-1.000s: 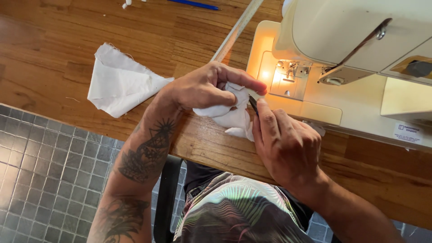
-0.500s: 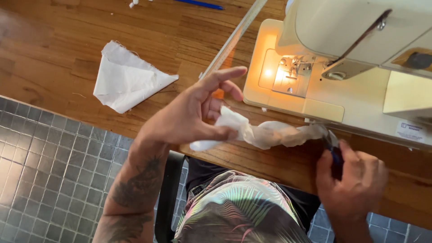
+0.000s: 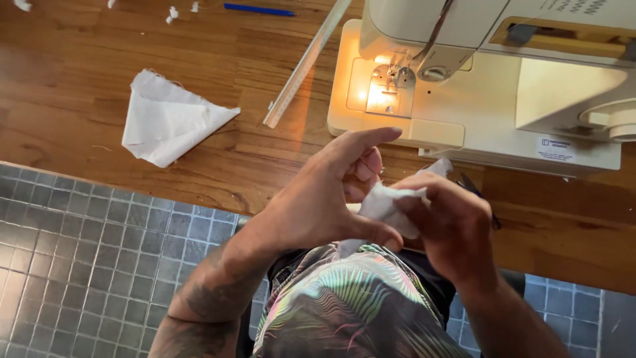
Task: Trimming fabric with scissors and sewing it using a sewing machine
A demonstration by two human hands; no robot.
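Note:
A small crumpled piece of white cloth [image 3: 385, 202] is pinched between both my hands, just above the front edge of the wooden table [image 3: 66, 73]. My left hand [image 3: 318, 199] grips it from the left, thumb underneath and index finger stretched out above. My right hand [image 3: 454, 225] closes on it from the right. A thin dark tool [image 3: 478, 193] pokes out behind my right hand's fingers. How it is held is hidden.
A cream sewing machine [image 3: 503, 99] with its lamp lit stands at the back right. A long ruler [image 3: 308, 63] lies diagonally to its left. A folded white cloth [image 3: 169, 122] lies at the left and a blue pen [image 3: 258, 9] at the far edge. Grey tiled floor [image 3: 86, 265] lies below.
My hands had pulled the cloth out long between them. They have now come back together, bunching it. My right hand moved left from the table's edge.

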